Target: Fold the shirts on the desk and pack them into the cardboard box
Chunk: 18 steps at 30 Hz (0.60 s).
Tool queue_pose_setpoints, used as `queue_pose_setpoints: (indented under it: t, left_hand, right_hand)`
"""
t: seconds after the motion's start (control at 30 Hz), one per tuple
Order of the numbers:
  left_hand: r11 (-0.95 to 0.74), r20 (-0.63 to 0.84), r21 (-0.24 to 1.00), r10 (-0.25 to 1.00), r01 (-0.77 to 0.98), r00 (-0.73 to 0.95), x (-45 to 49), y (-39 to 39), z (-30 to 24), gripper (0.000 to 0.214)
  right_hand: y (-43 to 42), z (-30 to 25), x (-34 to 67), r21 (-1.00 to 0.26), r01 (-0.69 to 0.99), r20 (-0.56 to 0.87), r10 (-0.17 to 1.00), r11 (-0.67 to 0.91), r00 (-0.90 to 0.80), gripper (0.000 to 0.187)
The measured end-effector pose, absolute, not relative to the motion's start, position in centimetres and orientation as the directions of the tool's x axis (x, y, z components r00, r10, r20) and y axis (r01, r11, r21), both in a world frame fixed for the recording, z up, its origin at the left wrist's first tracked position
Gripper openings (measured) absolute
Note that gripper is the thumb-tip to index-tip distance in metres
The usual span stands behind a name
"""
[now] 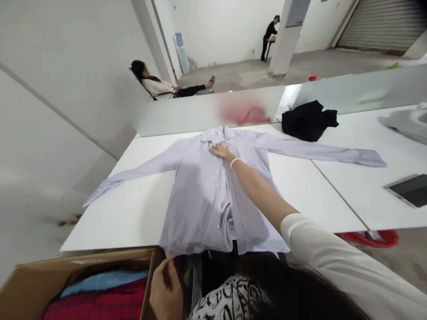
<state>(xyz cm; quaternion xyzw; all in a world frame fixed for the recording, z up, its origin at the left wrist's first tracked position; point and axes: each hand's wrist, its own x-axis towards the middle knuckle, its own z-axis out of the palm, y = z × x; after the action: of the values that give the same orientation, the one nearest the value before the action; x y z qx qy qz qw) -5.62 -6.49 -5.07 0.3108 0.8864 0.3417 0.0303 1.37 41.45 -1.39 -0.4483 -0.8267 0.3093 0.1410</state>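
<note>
A pale lavender striped button-up shirt lies face up on the white table, its sleeves spread to both sides and its front partly unbuttoned. My right hand rests flat on the upper front, just below the collar, fingers spread. Down at the lower left corner of the hem, my left hand is closed, with thumb and finger pinching the cloth edge. The hem hangs slightly over the table's near edge, and the right front panel lies folded a little apart from the button row.
A cardboard box with folded clothes stands at the near left. On the table lie a black garment and a tablet-like device. A frosted divider runs along the back. Beyond it are a seated person and a standing person.
</note>
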Motion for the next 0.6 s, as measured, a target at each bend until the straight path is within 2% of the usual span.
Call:
queue_pose_setpoints:
  t: [0.07, 0.17, 0.23, 0.3, 0.37, 0.43, 0.5, 0.53, 0.6]
  left_hand:
    - [0.386, 0.266, 0.621, 0.714, 0.682, -0.647, -4.7, -3.5, -3.7, 0.031]
    - [0.082, 0.269, 0.581, 0.920, 0.810, -0.286, -3.4, 0.8, -3.3, 0.033]
    - [-0.046, 0.212, 0.550, 0.974, 0.834, -0.086, -2.7, 2.8, -3.8, 0.043]
    - [-0.108, 0.184, 0.533, 0.983, 0.839, 0.010, -2.2, 3.6, -4.3, 0.050]
    - [-0.128, 0.215, 0.554, 0.977, 0.823, 0.007, -1.8, 3.1, -4.7, 0.046]
    - [-0.109, 0.255, 0.634, 0.964, 0.766, -0.074, -1.7, 1.5, -5.1, 0.036]
    - [-0.011, 0.192, 0.755, 0.960, 0.656, -0.205, -1.6, -0.7, -6.1, 0.031]
    - [0.071, 0.098, 0.815, 0.961, 0.576, -0.257, -1.5, -1.7, -6.8, 0.035]
    - [0.258, -0.153, 0.894, 0.944, 0.366, -0.291, -1.1, -3.1, -8.7, 0.043]
  right_hand:
    - [41.5, -0.6, 2.8, -0.701, 0.606, -0.020, 0.840, 0.375, -0.543, 0.053]
    - [40.1, 0.3, 5.7, -0.770, 0.544, 0.023, 0.867, 0.333, -0.498, 0.050]
    - [38.0, 1.1, 8.3, -0.798, 0.510, 0.044, 0.876, 0.321, -0.481, 0.043]
    - [34.8, 2.1, 11.8, -0.832, 0.446, 0.058, 0.851, 0.329, -0.522, 0.036]
    - [30.4, 3.2, 16.3, -0.887, 0.319, 0.054, 0.761, 0.333, -0.646, 0.034]
    - [25.2, 3.9, 21.4, -0.942, 0.199, 0.001, 0.592, 0.272, -0.806, 0.037]
    - [20.0, 3.6, 26.4, -0.943, 0.228, -0.047, 0.580, 0.242, -0.813, 0.034]
    - [17.7, 3.0, 28.6, -0.932, 0.303, -0.111, 0.641, 0.197, -0.759, 0.032]
    - [13.9, 1.2, 32.0, -0.881, 0.467, -0.175, 0.864, 0.077, -0.473, 0.030]
